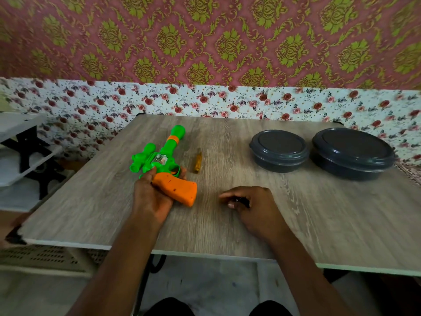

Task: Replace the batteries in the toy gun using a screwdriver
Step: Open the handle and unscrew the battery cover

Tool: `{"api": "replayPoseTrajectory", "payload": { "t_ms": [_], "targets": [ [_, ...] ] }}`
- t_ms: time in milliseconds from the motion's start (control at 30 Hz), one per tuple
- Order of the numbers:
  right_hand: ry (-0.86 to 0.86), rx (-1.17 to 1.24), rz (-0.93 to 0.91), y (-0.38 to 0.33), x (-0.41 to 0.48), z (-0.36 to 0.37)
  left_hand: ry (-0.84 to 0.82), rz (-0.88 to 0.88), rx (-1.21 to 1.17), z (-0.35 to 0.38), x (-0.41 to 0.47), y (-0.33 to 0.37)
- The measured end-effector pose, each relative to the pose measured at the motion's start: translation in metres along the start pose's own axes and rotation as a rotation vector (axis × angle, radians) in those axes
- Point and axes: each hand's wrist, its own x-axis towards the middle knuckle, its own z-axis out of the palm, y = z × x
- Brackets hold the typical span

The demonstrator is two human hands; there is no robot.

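Observation:
A green toy gun [163, 156] with an orange grip lies on the wooden table [227, 224], its barrel pointing away from me. My left hand [151, 197] holds it at the grip, fingers under the orange handle and thumb on the green body. A small yellow-handled screwdriver [198, 163] lies on the table just right of the gun, apart from both hands. My right hand [248, 206] rests on the table to the right, fingers curled round small dark objects, probably batteries, that I cannot make out clearly.
Two dark grey round lidded containers stand at the back right: the smaller one [279, 150] and, near the table's right edge, the larger one [352, 152]. A white shelf with black brackets [25, 156] stands left of the table. A floral-papered wall runs behind.

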Motion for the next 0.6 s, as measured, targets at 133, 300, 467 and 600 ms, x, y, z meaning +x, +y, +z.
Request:
{"api": "replayPoseTrajectory", "payload": {
  "t_ms": [133,300,467,600],
  "targets": [
    [0.011,0.066,0.039,-0.0006,-0.0013,-0.0004,-0.012,-0.004,-0.002,-0.0006,-0.0014,-0.0002],
    [0.011,0.077,0.049,-0.0016,-0.0012,-0.0007,-0.012,-0.016,0.003,-0.0023,0.0008,-0.0001],
    [-0.001,0.110,0.051,0.0000,-0.0005,-0.0021,-0.003,-0.006,-0.009,-0.0019,0.0014,-0.0010],
    [0.060,0.124,0.028,-0.0024,-0.0003,-0.0040,0.014,-0.008,-0.004,-0.0014,0.0011,-0.0010]
  ]
}}
